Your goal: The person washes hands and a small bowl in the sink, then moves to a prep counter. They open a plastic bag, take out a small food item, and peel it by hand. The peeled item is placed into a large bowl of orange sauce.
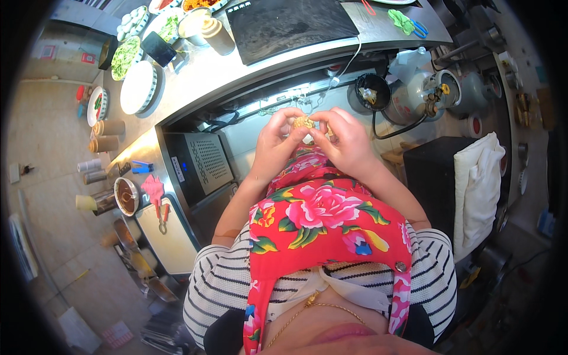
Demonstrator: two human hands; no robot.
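Observation:
Both hands meet in front of the red flowered apron [328, 216]. Between their fingertips is a small, round, yellow-brown lump [304, 123] with a whitish patch at its lower side; its kind is too small to make out. My left hand [280, 137] pinches it from the left, thumb and fingers bent around it. From the right, my right hand [343, 139] grips it with thumb and forefinger. The fingers cover part of the lump.
A steel counter [195, 77] runs ahead, bearing a black board [290, 26], a phone [158, 49], a white bowl [138, 87] and several food dishes. Left is a cutting board [168, 236] with red-handled scissors [163, 218]. A gas cylinder [414, 97] and black bin [373, 92] stand right.

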